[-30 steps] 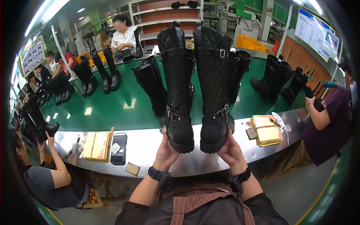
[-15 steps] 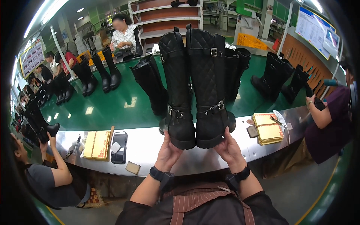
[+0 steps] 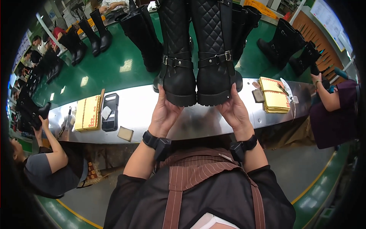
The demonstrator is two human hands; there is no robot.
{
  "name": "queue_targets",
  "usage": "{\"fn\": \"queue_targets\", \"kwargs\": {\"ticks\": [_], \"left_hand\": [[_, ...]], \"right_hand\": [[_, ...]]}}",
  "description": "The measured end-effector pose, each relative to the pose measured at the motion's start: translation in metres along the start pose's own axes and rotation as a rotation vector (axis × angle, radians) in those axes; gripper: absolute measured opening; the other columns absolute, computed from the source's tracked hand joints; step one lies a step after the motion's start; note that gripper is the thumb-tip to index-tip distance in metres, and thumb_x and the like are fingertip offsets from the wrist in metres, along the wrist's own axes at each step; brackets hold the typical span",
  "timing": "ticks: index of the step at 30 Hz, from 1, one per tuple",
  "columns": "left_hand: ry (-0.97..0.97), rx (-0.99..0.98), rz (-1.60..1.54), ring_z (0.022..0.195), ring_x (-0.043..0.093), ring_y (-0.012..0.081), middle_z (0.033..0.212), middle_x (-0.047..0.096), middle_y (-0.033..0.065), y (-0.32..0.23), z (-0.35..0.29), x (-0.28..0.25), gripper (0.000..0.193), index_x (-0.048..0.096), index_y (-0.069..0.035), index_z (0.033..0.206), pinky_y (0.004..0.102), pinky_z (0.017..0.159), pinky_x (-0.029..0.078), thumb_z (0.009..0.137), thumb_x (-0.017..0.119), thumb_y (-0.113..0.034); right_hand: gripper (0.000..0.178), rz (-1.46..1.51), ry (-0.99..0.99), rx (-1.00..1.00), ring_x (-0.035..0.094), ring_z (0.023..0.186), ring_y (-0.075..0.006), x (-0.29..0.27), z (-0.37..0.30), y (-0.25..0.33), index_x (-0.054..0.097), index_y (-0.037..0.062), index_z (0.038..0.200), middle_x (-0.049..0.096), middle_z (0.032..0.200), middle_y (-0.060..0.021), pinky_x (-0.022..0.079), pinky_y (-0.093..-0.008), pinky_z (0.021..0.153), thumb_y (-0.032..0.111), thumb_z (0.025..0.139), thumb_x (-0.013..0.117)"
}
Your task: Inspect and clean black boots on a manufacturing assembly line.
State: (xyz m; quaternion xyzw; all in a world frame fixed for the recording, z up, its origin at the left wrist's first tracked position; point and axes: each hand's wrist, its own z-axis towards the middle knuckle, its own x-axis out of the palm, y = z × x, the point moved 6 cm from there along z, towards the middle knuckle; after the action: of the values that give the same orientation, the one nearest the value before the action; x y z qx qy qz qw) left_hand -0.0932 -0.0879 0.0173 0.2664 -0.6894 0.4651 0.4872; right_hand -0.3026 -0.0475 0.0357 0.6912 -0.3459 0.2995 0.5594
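A pair of tall black boots with quilted shafts, buckled ankle straps and chunky ridged soles is held upright, side by side, over the metal table edge. My left hand (image 3: 163, 116) grips the left boot (image 3: 177, 74) low down near its sole, thumb along the outer side. My right hand (image 3: 237, 112) holds the right boot (image 3: 215, 76) the same way. Both sets of fingers go partly out of sight beneath the soles. The boot tops run past the upper edge of the picture.
Other black boots (image 3: 142, 38) stand on the green table (image 3: 110, 72) beyond. Yellow paper stacks (image 3: 87, 112) (image 3: 275, 95) lie on the metal edge (image 3: 141, 103), with a black case (image 3: 110, 112) and a tan pad (image 3: 125, 133). Co-workers stand at left (image 3: 53, 168) and right (image 3: 335, 114).
The view has tilted downward, so the table and boots sit higher in the picture. Both hands keep their hold on the boots.
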Motion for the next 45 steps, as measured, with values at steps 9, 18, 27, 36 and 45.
{"fn": "queue_targets", "kwargs": {"ticks": [9,18,27,36,45], "left_hand": [[0.402,-0.143,-0.155,0.127,0.056,0.0246,0.141,0.057,0.0096,0.012,-0.007,0.035,0.069,0.045,-0.014,0.147,0.0431,0.109,0.045,0.097,0.048,-0.062],[0.275,-0.495,-0.234,0.101,0.071,0.0195,0.117,0.07,0.0118,0.014,-0.007,0.037,0.04,0.058,-0.005,0.132,0.0347,0.091,0.059,0.103,0.049,-0.031],[0.071,-0.357,0.616,0.098,0.067,0.0139,0.11,0.07,0.0072,0.012,0.05,-0.005,0.04,0.062,-0.004,0.124,0.032,0.087,0.054,0.097,0.063,-0.033],[-0.481,0.736,1.855,0.143,0.023,0.0487,0.15,0.03,0.0334,-0.194,0.129,-0.055,0.055,0.068,-0.026,0.126,0.049,0.118,0.026,0.074,0.081,-0.042],[-0.45,0.616,1.91,0.141,0.017,0.048,0.15,0.019,0.0322,-0.11,0.206,0.029,0.131,0.034,0.0,0.152,0.0608,0.116,0.017,0.055,0.082,-0.074]], "right_hand": [[0.069,-0.208,0.415,0.065,0.037,0.143,-0.0285,0.005,0.0,-0.017,0.028,0.0038,0.154,0.043,0.151,-0.0144,0.03,-0.0429,0.117,0.042,0.102,0.053],[0.088,-1.076,0.574,-0.728,0.053,0.129,-0.0273,0.048,-0.03,0.064,0.049,-0.0043,0.139,0.052,0.14,-0.0164,0.04,-0.0397,0.11,0.019,0.066,0.093],[0.061,-1.184,0.161,-0.464,0.066,0.104,-0.0242,0.011,-0.054,0.074,0.065,-0.0033,0.12,0.068,0.115,-0.0139,0.051,-0.0384,0.095,0.006,0.065,0.09],[0.07,-1.286,-0.044,-0.502,0.058,0.115,-0.0224,-0.051,-0.006,0.064,0.053,-0.0009,0.128,0.057,0.125,-0.0112,0.048,-0.0359,0.099,0.003,0.068,0.088],[0.072,-1.198,-0.071,-0.509,0.06,0.115,-0.0236,-0.057,-0.006,0.06,0.053,-0.0009,0.127,0.059,0.124,-0.0119,0.049,-0.0356,0.099,0.002,0.064,0.089]]}}
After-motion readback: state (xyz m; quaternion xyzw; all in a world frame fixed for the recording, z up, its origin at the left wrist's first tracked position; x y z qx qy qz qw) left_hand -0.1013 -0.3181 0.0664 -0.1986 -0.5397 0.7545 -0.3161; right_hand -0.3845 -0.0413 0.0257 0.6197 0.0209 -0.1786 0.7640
